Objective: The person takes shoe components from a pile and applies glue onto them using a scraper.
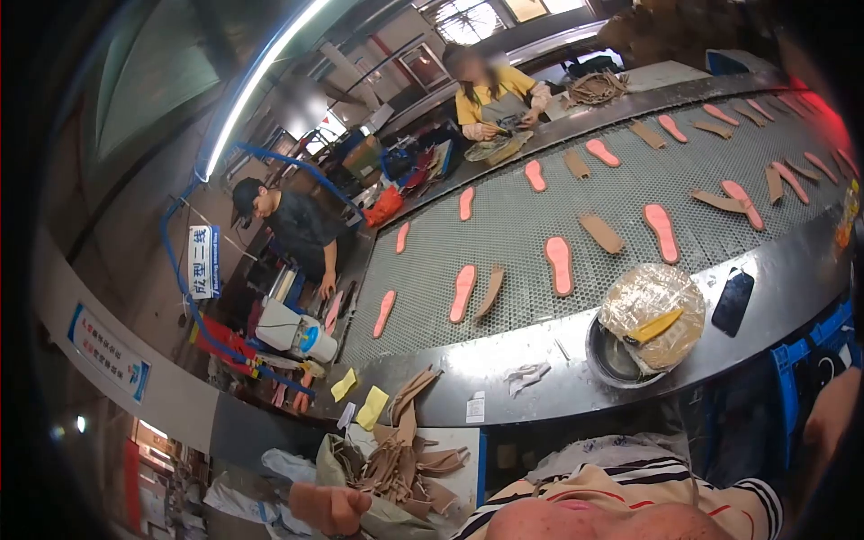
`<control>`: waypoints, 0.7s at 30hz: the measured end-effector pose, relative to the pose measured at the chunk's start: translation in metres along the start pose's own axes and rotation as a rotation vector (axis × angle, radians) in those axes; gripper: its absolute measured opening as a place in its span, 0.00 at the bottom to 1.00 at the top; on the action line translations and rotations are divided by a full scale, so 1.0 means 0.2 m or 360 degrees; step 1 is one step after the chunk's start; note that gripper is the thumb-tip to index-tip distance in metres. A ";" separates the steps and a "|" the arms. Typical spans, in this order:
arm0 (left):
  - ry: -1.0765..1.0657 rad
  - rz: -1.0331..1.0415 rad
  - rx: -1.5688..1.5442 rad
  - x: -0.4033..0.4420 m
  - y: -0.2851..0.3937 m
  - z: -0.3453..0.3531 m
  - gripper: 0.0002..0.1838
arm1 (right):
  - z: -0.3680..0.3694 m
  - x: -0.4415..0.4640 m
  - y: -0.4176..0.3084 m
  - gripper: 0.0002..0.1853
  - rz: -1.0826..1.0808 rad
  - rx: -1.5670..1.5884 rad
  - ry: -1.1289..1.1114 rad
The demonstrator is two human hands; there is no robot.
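Low at the left, my left hand (331, 509) is curled closed beside a pile of brown strips (402, 468); I cannot make out whether anything is in it. Of my right side only a forearm (832, 412) shows at the right edge, its hand out of sight. Pink insoles (558, 266) and brown pieces (600, 233) lie spread over the grey mesh conveyor (517, 301). On the near metal edge, a plastic-wrapped round bundle (677, 301) with a yellow-handled tool (654, 327) on it rests over a metal bowl (605, 358).
A dark phone (733, 301) and crumpled white paper (526, 378) lie on the metal edge (432, 396). Yellow sheets (372, 408) are near the strips. One person (301, 225) stands at the conveyor's left end, another (495, 99) across it. A blue crate (796, 378) stands right.
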State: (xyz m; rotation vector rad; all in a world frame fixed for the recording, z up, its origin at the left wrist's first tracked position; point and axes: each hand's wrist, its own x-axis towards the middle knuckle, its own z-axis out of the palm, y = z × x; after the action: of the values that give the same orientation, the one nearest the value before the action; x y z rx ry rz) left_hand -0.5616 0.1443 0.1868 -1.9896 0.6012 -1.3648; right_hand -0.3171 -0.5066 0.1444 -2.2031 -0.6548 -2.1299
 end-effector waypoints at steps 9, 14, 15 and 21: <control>0.0469 0.0496 0.0440 0.26 0.00 -0.15 0.10 | 0.05 0.03 -0.09 0.18 0.0045 0.0057 0.0017; 0.0721 0.0764 0.0705 0.44 0.01 -0.21 0.13 | 0.08 0.04 -0.11 0.17 0.0082 0.0098 0.0025; 0.0758 0.0806 0.0753 0.47 0.01 -0.22 0.14 | 0.10 0.04 -0.10 0.17 0.0097 0.0124 0.0013; 0.0892 0.0982 0.0986 0.54 0.02 -0.25 0.20 | 0.11 0.04 -0.12 0.16 0.0142 0.0135 0.0024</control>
State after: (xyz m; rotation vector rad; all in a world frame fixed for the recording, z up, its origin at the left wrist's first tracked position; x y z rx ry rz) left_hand -0.5692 0.0556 0.2667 -0.8267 0.8234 -1.4559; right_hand -0.3031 -0.4766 0.1435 -2.1292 -0.6213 -2.0349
